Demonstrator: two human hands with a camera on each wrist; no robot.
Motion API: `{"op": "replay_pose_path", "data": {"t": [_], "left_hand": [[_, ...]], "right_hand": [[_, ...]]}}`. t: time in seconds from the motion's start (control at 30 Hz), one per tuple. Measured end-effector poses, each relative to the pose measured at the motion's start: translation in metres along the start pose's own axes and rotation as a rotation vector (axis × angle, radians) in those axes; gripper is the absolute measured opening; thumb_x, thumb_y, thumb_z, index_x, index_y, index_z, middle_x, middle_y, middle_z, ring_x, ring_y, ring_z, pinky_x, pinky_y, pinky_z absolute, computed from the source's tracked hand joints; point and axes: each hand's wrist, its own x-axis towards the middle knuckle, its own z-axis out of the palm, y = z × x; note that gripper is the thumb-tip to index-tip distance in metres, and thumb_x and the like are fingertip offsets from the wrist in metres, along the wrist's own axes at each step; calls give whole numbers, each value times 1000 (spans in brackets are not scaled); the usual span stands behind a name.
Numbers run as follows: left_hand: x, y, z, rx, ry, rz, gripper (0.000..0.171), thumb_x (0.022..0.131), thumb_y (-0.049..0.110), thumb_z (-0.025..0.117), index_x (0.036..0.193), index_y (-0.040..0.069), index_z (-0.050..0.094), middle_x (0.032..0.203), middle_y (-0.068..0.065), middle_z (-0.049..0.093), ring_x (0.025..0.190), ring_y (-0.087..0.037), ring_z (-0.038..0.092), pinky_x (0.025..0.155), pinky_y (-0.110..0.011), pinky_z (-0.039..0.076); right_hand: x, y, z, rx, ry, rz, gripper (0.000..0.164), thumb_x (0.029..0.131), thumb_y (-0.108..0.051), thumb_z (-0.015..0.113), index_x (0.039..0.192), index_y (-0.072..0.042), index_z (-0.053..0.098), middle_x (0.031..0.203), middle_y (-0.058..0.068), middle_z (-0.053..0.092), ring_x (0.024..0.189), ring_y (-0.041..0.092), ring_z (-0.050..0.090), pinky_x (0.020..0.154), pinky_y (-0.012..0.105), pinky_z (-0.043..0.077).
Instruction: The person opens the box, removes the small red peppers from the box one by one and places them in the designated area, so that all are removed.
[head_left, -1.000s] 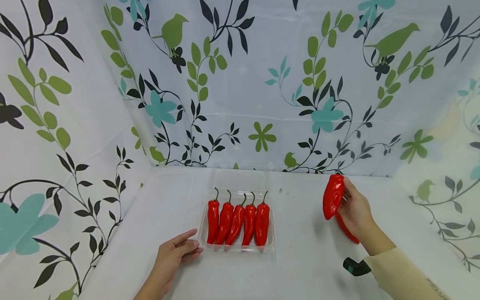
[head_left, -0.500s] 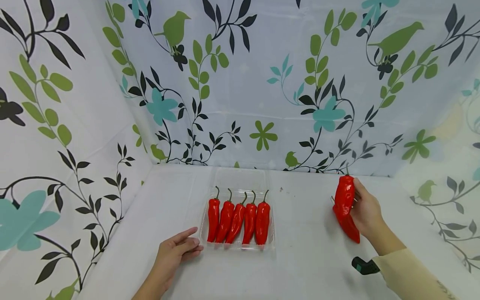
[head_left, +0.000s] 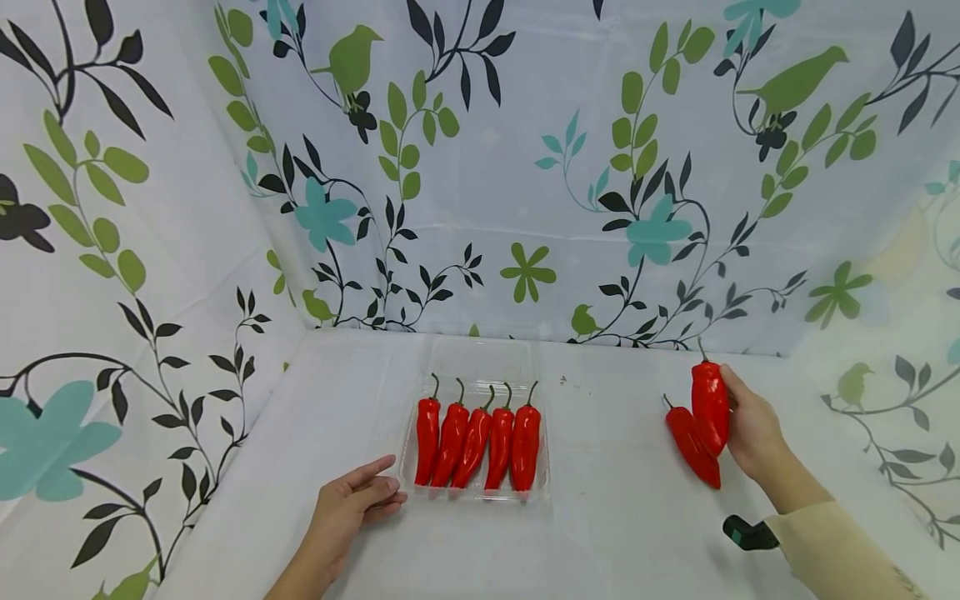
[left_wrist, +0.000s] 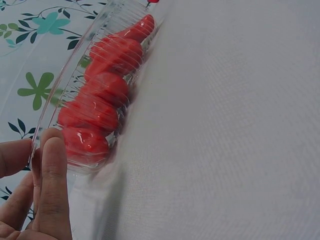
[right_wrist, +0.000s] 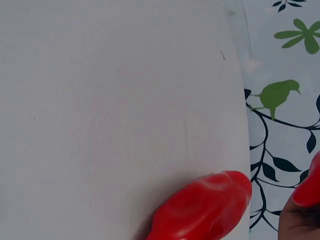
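In the head view, my right hand (head_left: pixel 756 433) pinches a glossy red chili pepper (head_left: pixel 709 407) with its green stem up, raised above the table. Another red chili pepper (head_left: pixel 692 446) lies just left of it and partly behind it; the right wrist view shows a large red pepper (right_wrist: pixel 202 207) on the white surface. My left hand (head_left: pixel 347 510), its fingers extended, rests beside the front left corner of a clear plastic container (head_left: pixel 474 495). Several red chili peppers (head_left: pixel 472 446) stand side by side in that container, stems pointing away. The left wrist view puts my fingertips at its rim.
The container's clear lid (head_left: pixel 480 358) lies folded back toward the rear wall. White cloth with leaf and bird prints (head_left: pixel 480 183) encloses the white table (head_left: pixel 600 533) at the back and sides. A black device (head_left: pixel 750 533) sits at my right wrist.
My right hand has moved right with the pepper, uncovering more of the pepper lying behind it. The left hand and container have hardly moved.
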Motion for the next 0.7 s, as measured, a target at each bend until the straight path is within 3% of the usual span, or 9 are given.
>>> {"op": "replay_pose_path", "data": {"t": [0.2, 0.33, 0.47, 0.6, 0.7], "left_hand": [[0, 0, 0, -1, 5, 1, 43, 96, 1, 65, 138, -5, 58, 102, -19, 72, 87, -30, 74, 81, -37, 62], [0, 0, 0, -1, 6, 3, 42, 96, 1, 65, 137, -5, 58, 102, -19, 72, 88, -30, 74, 81, -38, 62], [-1, 0, 1, 0, 14, 0, 42, 96, 1, 66, 137, -5, 59, 102, -19, 72, 87, -30, 74, 81, -38, 62], [-1, 0, 1, 4, 23, -4, 41, 96, 1, 66, 136, -4, 60, 101, -19, 72, 87, -30, 74, 80, -38, 62], [-1, 0, 1, 3, 23, -3, 42, 96, 1, 66, 136, -4, 60, 101, -19, 72, 86, -30, 74, 80, -38, 62]], "right_hand": [[4, 4, -13, -107, 80, 45, 39, 98, -56, 57, 126, -31, 46, 123, -9, 44, 110, 11, 44, 80, 21, 58], [6, 8, -19, -223, 160, 79, 69, 93, -64, 57, 145, -22, 39, 121, -8, 43, 107, 13, 44, 78, 21, 58], [8, 11, -24, -391, 233, 114, 98, 92, -71, 52, 158, -5, 22, 129, 3, 42, 107, 18, 44, 74, 21, 57], [11, 15, -31, -542, 275, 129, 101, 95, -72, 42, 158, 3, 17, 144, 21, 36, 115, 29, 41, 67, 19, 54], [12, 19, -36, -610, 280, 129, 101, 96, -72, 38, 158, 5, 15, 151, 27, 30, 124, 38, 37, 71, 22, 52]]}}
